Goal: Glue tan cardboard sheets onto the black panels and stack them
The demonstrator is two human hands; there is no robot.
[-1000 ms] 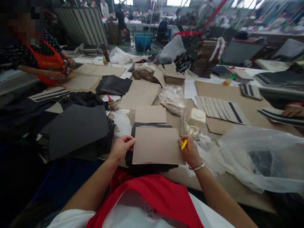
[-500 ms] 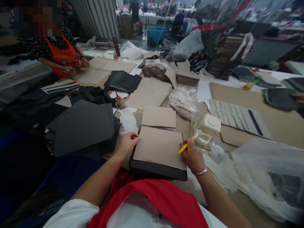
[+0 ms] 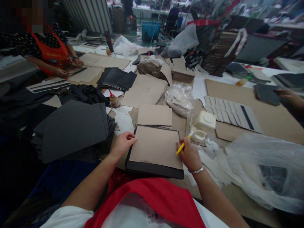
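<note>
A tan sheet lies on a slightly larger black stack in front of me. My left hand is closed at the sheet's left edge, thumb and fingers pinched on it. At the right edge, my right hand is closed around a yellow brush, its fingers also touching the sheet's side. Just beyond the sheet sits a smaller pile of tan pieces. The cream container and an open cup of pale paste stand beyond my right hand.
Dark sheets are piled at left, near a red-tipped bottle. Clear plastic spreads at right. A person in an orange apron works at far left; another person's hand is at the right edge.
The view has shifted slightly, moving the scene leftward. My hands keep their places at the sheet's edges. The hand at far right shows more, and the apron-wearing person's hands have moved.
</note>
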